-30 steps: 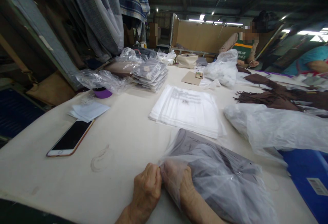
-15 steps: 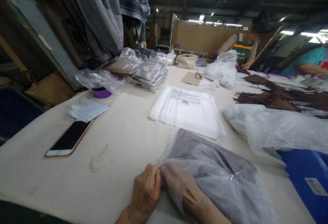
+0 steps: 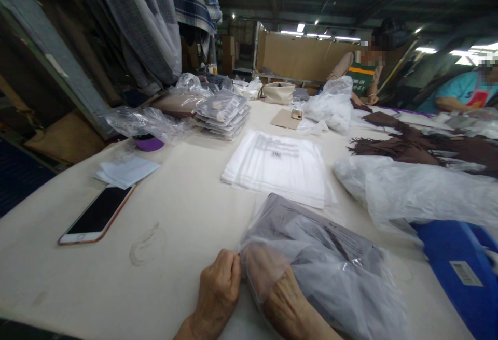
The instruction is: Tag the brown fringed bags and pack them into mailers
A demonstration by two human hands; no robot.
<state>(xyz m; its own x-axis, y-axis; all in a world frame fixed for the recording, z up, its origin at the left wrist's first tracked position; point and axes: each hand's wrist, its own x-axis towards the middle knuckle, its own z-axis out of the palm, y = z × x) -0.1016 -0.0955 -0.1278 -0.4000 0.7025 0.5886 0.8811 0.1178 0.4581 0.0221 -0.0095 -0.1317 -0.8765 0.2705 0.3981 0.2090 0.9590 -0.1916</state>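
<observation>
A clear plastic bag [image 3: 350, 288] with a folded grey cloth [image 3: 299, 221] in it lies at the table's front. My left hand [image 3: 220, 283] is closed in a fist at the bag's left edge, pinching the plastic. My right hand [image 3: 270, 275] reaches inside the bag, seen through the film, beside my left hand; its fingertips are hidden in the plastic and cloth. Just beyond the bag lies a stack of white plastic bags [image 3: 272, 166] with a barcode.
Left: a phone [image 3: 99, 213], pale papers [image 3: 126, 169] and a purple roll [image 3: 148, 143]. Behind: stacked packed items [image 3: 221, 114]. Right: crumpled plastic [image 3: 412, 189], brown fringed cloth [image 3: 400, 148], a blue container [image 3: 455, 272]. Two people stand across the table at the back right.
The view has shifted slightly, so the table items sit a little further left and more of the blue container shows. My right hand has turned slightly inside the bag; my left keeps its grip.
</observation>
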